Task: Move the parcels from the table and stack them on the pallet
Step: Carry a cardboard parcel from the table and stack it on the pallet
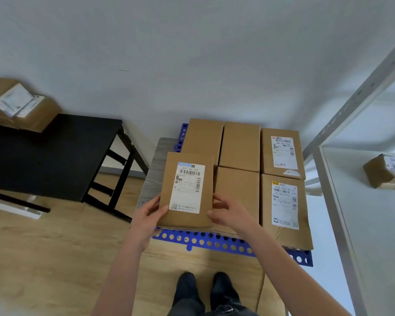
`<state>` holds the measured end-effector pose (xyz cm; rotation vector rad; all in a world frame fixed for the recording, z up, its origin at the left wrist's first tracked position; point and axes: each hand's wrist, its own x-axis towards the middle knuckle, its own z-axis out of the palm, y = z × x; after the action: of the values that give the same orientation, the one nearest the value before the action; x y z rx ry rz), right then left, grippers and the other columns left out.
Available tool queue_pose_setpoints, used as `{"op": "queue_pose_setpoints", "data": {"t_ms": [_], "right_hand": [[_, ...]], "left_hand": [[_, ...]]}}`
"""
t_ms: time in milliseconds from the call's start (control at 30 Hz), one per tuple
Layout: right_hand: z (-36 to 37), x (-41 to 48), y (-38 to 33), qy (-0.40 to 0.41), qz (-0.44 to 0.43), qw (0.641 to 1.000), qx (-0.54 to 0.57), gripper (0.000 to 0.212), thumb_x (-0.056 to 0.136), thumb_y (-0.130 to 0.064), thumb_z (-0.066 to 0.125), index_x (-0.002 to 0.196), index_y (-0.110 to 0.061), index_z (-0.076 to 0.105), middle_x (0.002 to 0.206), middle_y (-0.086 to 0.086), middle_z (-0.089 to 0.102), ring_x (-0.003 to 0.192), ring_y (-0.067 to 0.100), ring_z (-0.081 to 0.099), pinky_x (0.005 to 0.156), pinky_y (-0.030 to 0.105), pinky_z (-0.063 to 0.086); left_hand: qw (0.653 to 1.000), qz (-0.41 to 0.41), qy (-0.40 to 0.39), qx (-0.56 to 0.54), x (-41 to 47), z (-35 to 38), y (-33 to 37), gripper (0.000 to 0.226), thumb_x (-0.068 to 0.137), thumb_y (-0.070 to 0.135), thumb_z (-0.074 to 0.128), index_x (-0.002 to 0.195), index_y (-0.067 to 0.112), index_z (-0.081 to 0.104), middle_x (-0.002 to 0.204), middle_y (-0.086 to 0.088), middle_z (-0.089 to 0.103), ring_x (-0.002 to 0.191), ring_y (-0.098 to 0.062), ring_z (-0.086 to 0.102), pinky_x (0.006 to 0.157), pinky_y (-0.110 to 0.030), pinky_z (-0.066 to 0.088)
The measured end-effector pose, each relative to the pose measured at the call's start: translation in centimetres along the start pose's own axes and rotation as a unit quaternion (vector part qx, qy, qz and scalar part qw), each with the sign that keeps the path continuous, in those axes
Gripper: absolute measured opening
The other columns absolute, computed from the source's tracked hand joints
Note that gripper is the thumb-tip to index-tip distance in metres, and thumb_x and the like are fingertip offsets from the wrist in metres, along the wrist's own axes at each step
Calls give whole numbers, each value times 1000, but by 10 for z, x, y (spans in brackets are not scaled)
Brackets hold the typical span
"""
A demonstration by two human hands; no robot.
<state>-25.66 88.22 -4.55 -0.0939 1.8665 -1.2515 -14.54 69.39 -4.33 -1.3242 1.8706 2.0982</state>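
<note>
Brown cardboard parcel [187, 190], white label face up, is at the front-left corner of the blue perforated pallet [205, 241]. Left hand [148, 215] grips its near left edge with the thumb on top. Right hand [228, 215] grips the near right edge, fingers [219, 202] curled against the side. Cannot tell whether the underside rests on the pallet.

Five more lie flat on the pallet, edge to edge. A plain front-middle box [237, 192] sits just beside the held one. Behind are a plain back-left box [203, 135] and a plain back-middle box [240, 144]. Along the right side are a labelled front-right box [285, 210] and a labelled back-right box [282, 152].

A grey wood-grain board [153, 179] shows under the pallet's left side. The black table [55, 156] stands to the left, well apart, with a small pile of labelled parcels [18, 106] on its far corner. A grey metal shelf [351, 106] on the right carries one shelf box [385, 171]. Dark shoes [205, 290] stand on the pale wood floor [43, 258].
</note>
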Motion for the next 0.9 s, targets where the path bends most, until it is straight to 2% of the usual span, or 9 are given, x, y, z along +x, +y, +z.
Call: {"op": "queue_pose_setpoints", "data": {"t_ms": [100,200,300,367,467,600,700,833,900], "right_hand": [[5,4,-1,2,6,1000,-13,56,88,-3,62,139,-21,47,112,-1,64,106,18,63,93,37,54],[12,7,-2,11,1,999,-35,55,88,-1,62,139,-19,47,112,-3,59,114,19,59,97,39,52],[22,9,-1,14,5,999,-48,56,88,-3,63,139,-17,44,110,-8,56,107,11,55,89,25,52],[30,11,0,12,12,998,-54,58,88,-5,64,140,-17,42,122,-5,58,105,10,55,83,20,49],[42,16,2,9,40,998,-50,59,89,-8,63,142,-19,38,133,-1,55,109,12,55,90,25,49],[55,31,9,0,84,995,-50,60,87,-10,64,140,-15,36,136,3,54,119,18,53,102,32,45],[62,39,14,2,106,993,-60,67,86,-13,64,144,-12,31,137,4,53,122,20,51,104,35,44],[63,39,16,14,110,992,-62,79,88,-20,62,152,-10,16,147,3,43,129,21,45,106,35,42],[57,32,12,18,98,993,-65,64,91,-19,58,148,-13,28,142,2,49,119,18,51,93,29,46]], "left_hand": [[1000,-9,-8,-1,7,-2,-5,49,92,13,57,137,30,46,117,3,55,110,-19,48,93,-51,49],[1000,-15,-25,-9,16,-1,-8,49,93,12,56,137,29,45,122,2,53,111,-20,47,90,-51,51],[999,-17,-38,4,27,-3,-13,54,91,8,59,137,30,43,130,1,50,116,-24,48,87,-50,53],[999,-23,-39,13,34,-7,-19,58,89,7,61,138,29,42,131,0,50,117,-26,48,87,-52,53],[998,-32,-42,26,45,-12,-28,62,87,5,64,140,27,40,132,-3,50,115,-27,50,86,-51,54],[997,-40,-40,46,55,-11,-37,60,86,4,64,138,25,41,134,-5,50,105,-21,52,84,-47,55],[997,-30,-26,67,56,-8,-46,63,85,4,65,139,25,40,135,-4,48,112,-21,48,82,-43,55],[983,25,1,181,59,-9,-49,67,80,17,72,139,21,40,136,-4,49,125,-24,46,97,-45,48],[968,61,8,243,60,-9,-48,72,79,23,74,140,19,37,137,-4,50,125,-21,46,102,-41,42]]}}
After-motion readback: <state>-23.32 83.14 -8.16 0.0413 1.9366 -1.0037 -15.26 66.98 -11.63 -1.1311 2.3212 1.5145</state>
